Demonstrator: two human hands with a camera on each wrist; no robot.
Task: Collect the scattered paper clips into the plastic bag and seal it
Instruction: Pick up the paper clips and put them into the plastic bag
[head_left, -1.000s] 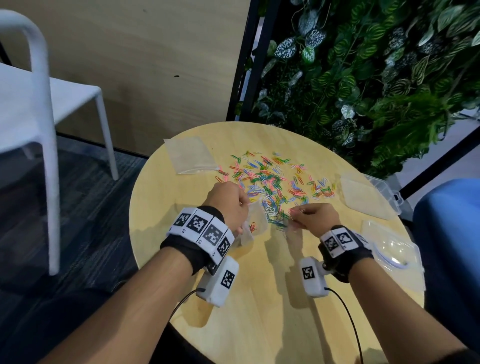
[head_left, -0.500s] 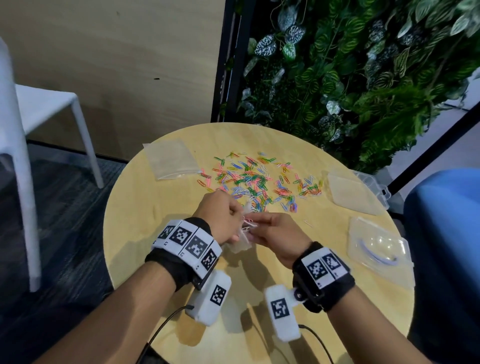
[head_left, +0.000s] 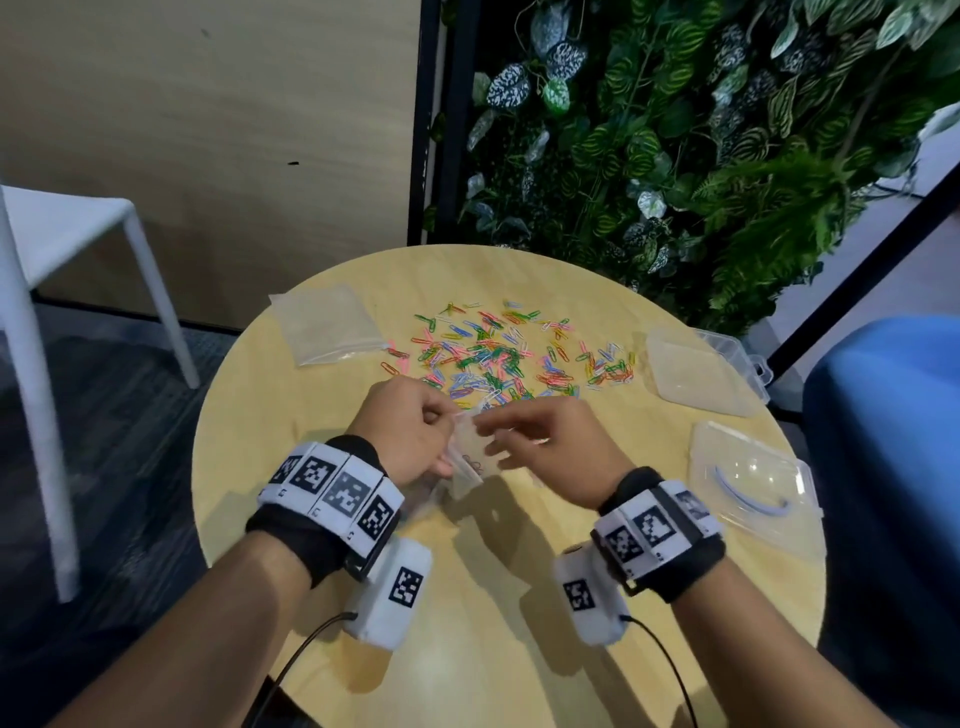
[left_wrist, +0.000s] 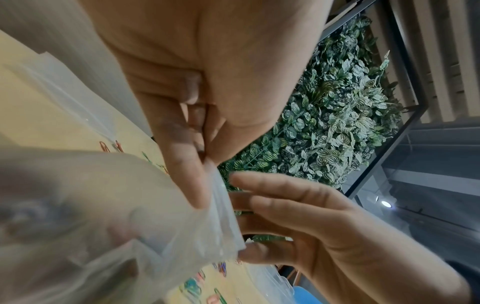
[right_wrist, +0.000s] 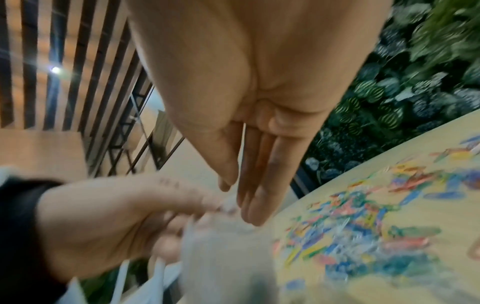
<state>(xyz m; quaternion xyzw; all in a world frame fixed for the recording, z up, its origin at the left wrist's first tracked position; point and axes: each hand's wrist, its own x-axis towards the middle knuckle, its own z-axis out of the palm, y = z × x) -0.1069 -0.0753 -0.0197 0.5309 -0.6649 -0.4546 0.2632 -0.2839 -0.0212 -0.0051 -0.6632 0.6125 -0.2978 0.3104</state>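
Several coloured paper clips (head_left: 493, 358) (right_wrist: 363, 226) lie scattered across the far middle of the round wooden table (head_left: 519, 649). My left hand (head_left: 410, 431) (left_wrist: 205, 156) holds a small clear plastic bag (head_left: 467, 457) (left_wrist: 116, 205) (right_wrist: 226, 246) above the table just in front of the pile, and pinches its top edge between thumb and fingers. My right hand (head_left: 493, 434) (right_wrist: 236, 201) is right at the bag's mouth with straight, spread fingers and holds nothing that I can see. The right thumb is close to the bag's corner. The right wrist view is blurred.
A flat clear bag (head_left: 327, 332) lies at the table's back left and another (head_left: 691, 374) at the right, beside a clear plastic box (head_left: 753, 478). A white chair (head_left: 78, 234) stands to the left, a plant wall (head_left: 675, 156) behind, a blue seat (head_left: 883, 441) to the right.
My right hand left the clip pile, came to the bag's mouth with pinched fingers, and now its fingers are spread. The left hand kept hold of the bag.
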